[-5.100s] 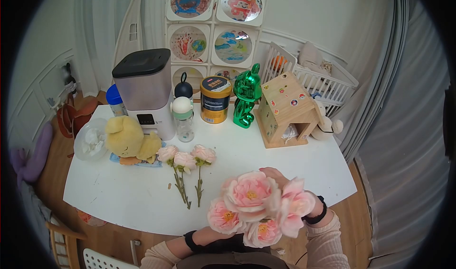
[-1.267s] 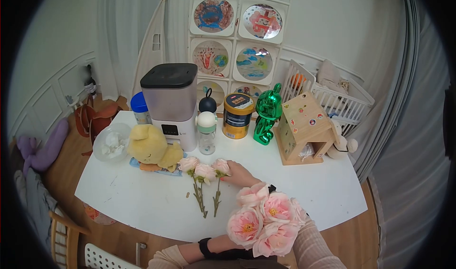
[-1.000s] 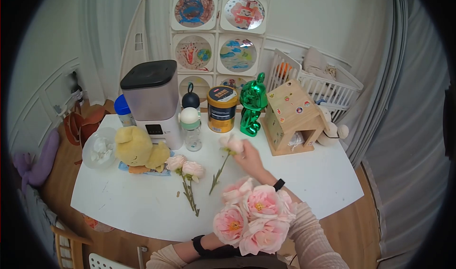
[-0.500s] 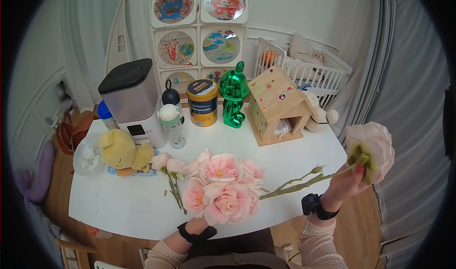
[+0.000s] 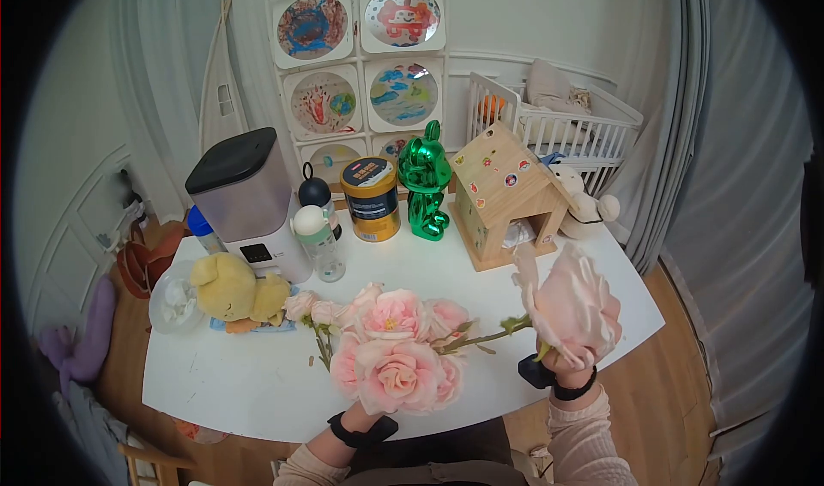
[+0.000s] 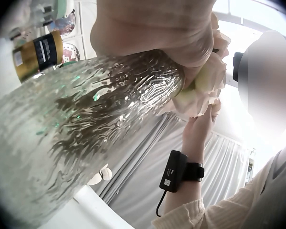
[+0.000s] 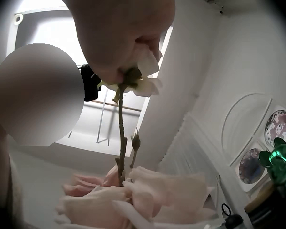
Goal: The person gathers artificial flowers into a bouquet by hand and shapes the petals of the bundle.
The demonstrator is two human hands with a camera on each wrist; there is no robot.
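Note:
In the head view my left hand [image 5: 359,419] is mostly hidden under a cluster of large pink roses [image 5: 396,374]. The left wrist view shows that hand [image 6: 157,28] gripping a clear rippled glass vase [image 6: 95,109] near its mouth, the blooms beyond the rim. My right hand [image 7: 124,38] pinches one pale pink rose [image 5: 573,310] just beneath its bloom, which covers much of the hand in the head view. Its stem [image 7: 122,129], with a small side bud [image 7: 136,141], points left, the lower end in among the clustered blooms. Two smaller pink roses [image 5: 300,304] lie on the table, partly covered.
Along the back of the white table [image 5: 232,392] stand a dispenser [image 5: 245,199], a clear bottle [image 5: 324,254], a gold-and-navy tin [image 5: 372,203], a green shiny figure [image 5: 425,186] and a wooden house [image 5: 511,199]. A yellow plush toy [image 5: 227,289] and plastic bowl [image 5: 176,301] are at left.
My right hand has picked up one of three roses from the table, carried it right and brought its stem to the bunch. The bunch in my left hand has shifted left.

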